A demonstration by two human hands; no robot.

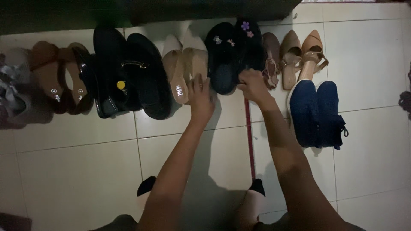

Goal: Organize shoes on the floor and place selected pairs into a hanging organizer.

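Note:
A row of shoes lies on the white tiled floor (77,171). My left hand (201,97) rests with fingers spread on the heel of a beige pair of flat shoes (184,64). My right hand (252,85) grips the heel edge of a black pair of slip-ons with small flower trims (233,47). Both forearms reach forward from the bottom of the view.
Left of the beige pair lie black loafers (132,70) and brown sandals (58,77). To the right are tan pointed heels (299,53) and navy knit sneakers (317,113). A thin red stick (249,137) lies on the floor. My dark-toed feet (147,186) show below.

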